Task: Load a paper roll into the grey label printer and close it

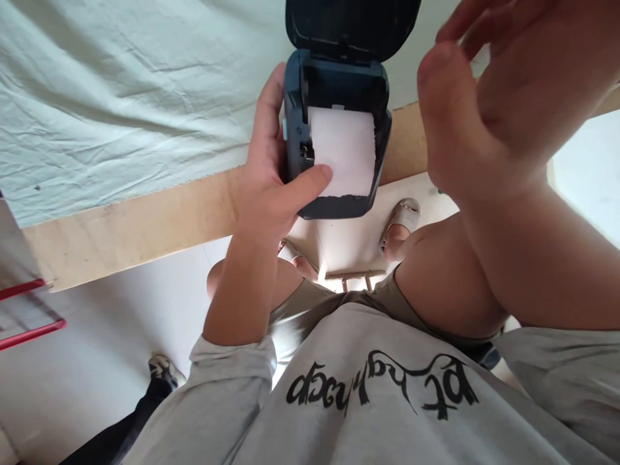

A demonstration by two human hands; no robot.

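Loading paper, we judge, with the cloth-covered table (145, 97) beneath our open portable printer (346, 87).
Our left hand (268, 187) grips it, thumb on the paper roll (346, 145) inside; our right hand (518, 97) curls beside it, holding what we can't tell. Next likely needs steadiness.

Paper roll (345, 145) in open device (336, 208)

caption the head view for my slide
Left-hand grip on an open, boxy dark-blue plastic device holding a white paper roll.

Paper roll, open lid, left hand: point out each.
Paper roll (346, 145): head view, on its white outer surface.
Open lid (352, 27): head view, on its dark face.
Left hand (268, 177): head view, on its back.
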